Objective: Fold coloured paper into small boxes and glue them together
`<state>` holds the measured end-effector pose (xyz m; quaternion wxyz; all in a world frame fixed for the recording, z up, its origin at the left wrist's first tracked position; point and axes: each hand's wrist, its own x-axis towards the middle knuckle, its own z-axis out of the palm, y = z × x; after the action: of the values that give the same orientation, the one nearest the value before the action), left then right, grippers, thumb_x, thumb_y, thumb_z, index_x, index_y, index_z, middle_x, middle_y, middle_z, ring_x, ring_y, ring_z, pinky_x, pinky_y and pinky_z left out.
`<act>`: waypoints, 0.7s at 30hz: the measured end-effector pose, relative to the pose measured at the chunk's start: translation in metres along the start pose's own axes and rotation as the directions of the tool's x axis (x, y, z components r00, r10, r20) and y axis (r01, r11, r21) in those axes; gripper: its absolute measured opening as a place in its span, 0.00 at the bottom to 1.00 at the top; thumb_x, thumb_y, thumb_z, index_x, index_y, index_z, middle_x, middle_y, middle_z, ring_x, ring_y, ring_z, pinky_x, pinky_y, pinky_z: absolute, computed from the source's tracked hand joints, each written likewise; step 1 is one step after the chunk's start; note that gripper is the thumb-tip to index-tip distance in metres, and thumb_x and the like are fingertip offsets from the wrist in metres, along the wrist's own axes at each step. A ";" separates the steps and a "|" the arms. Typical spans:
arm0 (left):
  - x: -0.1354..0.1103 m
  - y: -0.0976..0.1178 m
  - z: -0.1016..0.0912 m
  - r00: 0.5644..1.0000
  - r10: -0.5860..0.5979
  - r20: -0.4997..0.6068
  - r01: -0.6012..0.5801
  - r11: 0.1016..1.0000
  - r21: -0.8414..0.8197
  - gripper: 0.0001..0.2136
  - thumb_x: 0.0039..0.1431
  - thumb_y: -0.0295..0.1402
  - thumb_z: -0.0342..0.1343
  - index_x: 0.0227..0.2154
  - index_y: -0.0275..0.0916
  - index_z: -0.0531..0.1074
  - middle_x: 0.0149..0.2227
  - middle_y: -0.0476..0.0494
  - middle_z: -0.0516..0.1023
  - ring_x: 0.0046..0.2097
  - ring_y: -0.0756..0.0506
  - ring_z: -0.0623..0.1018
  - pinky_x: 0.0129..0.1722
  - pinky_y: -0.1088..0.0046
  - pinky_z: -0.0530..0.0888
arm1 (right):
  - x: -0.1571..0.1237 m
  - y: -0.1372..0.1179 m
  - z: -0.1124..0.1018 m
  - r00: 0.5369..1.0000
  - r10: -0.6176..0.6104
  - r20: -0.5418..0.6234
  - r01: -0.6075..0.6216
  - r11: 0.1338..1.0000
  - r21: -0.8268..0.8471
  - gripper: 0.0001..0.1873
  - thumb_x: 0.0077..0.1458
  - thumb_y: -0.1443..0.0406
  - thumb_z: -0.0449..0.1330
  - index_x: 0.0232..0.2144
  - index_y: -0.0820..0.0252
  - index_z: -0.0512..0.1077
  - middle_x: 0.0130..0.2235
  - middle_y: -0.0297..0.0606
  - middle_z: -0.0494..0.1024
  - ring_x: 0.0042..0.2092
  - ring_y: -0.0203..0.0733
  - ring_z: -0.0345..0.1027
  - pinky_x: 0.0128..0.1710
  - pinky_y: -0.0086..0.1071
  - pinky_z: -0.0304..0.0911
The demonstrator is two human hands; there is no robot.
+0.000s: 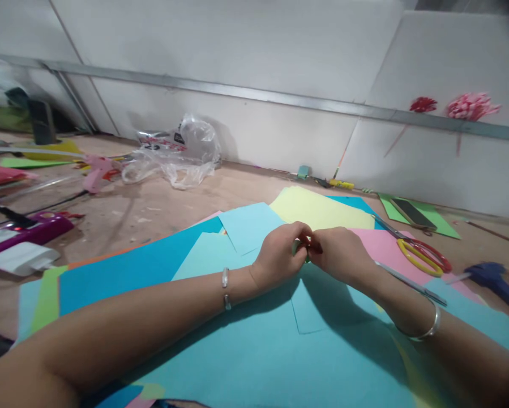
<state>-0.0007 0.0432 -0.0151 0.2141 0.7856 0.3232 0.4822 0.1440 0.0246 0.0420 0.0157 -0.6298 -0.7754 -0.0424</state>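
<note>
My left hand (282, 247) and my right hand (338, 253) meet above the coloured paper, fingertips pinched close together. Between them shows a bit of a small green piece (307, 256), mostly covered by the fingers; its kind cannot be made out. Beneath the hands lies a large light-blue paper sheet (246, 345), with a smaller cut rectangle resting on it. Behind my left hand are more pale blue sheets (249, 224), and a pale yellow sheet (322, 209) lies beyond both hands. Scissors with red and yellow handles (424, 256) rest on pink paper right of my right hand.
A dark blue glue gun (498, 283) lies at the right edge. At left are a pink glue gun (99, 173), a purple power strip (29, 232) and a white charger (22, 258). A clear plastic bag (182, 147) sits by the wall. A phone (413, 213) rests on green paper.
</note>
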 end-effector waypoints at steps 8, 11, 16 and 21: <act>0.013 -0.008 0.002 0.745 -0.521 0.417 0.622 0.318 -0.715 0.15 0.64 0.43 0.50 0.41 0.35 0.71 0.37 0.39 0.78 0.38 0.44 0.78 0.38 0.66 0.76 | 0.003 0.003 0.005 0.978 -0.077 -0.195 0.092 0.993 0.070 0.11 0.51 0.69 0.56 0.18 0.60 0.70 0.21 0.34 0.71 0.25 0.35 0.58 0.25 0.30 0.41; 0.015 -0.014 0.002 0.636 -0.464 0.617 0.731 0.105 -0.674 0.21 0.66 0.47 0.47 0.34 0.31 0.72 0.29 0.39 0.77 0.30 0.45 0.79 0.34 0.66 0.77 | 0.004 0.005 0.010 0.965 -0.120 -0.233 0.141 0.987 0.073 0.10 0.50 0.68 0.56 0.18 0.60 0.68 0.21 0.33 0.68 0.25 0.34 0.55 0.25 0.30 0.40; 0.013 -0.014 0.002 0.653 -0.416 0.633 0.743 0.191 -0.641 0.26 0.66 0.51 0.45 0.30 0.30 0.72 0.25 0.39 0.77 0.26 0.47 0.78 0.26 0.73 0.74 | 0.003 0.003 0.011 0.968 -0.116 -0.223 0.120 0.993 0.004 0.11 0.57 0.66 0.53 0.24 0.60 0.71 0.26 0.36 0.71 0.27 0.36 0.57 0.25 0.31 0.39; 0.014 -0.014 0.002 0.647 -0.425 0.633 0.753 0.227 -0.617 0.28 0.64 0.54 0.46 0.27 0.31 0.71 0.21 0.43 0.74 0.22 0.51 0.73 0.21 0.78 0.68 | 0.002 0.001 0.009 0.970 -0.121 -0.210 0.128 0.991 0.021 0.12 0.60 0.66 0.52 0.27 0.61 0.72 0.30 0.37 0.73 0.30 0.37 0.62 0.27 0.30 0.44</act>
<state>0.0011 0.0628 -0.0167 0.7872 0.4533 0.2782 0.3122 0.1445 0.0274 0.0329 0.1052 -0.5715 -0.8082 -0.0957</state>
